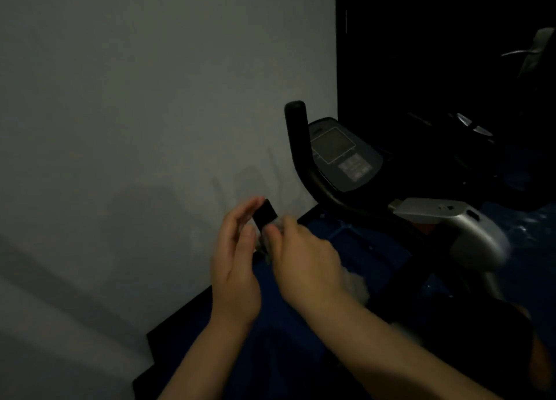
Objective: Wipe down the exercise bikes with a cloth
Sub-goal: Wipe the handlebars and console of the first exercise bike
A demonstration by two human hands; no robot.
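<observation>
The exercise bike stands to the right in dim light, with its console (343, 156), a black upright handlebar (296, 134) and a silver frame cover (469, 231). The black end of the near handlebar grip (264, 214) sticks up between my hands. My left hand (234, 267) lies against its left side with fingers nearly straight. My right hand (304, 261) grips a pale cloth (353, 285) bunched around the grip just below that end; most of the cloth is hidden under the hand.
A grey wall (135, 113) fills the left, with a black skirting (180, 318) along the blue floor (346, 240). Another machine (535, 47) shows faintly in the dark at the back right.
</observation>
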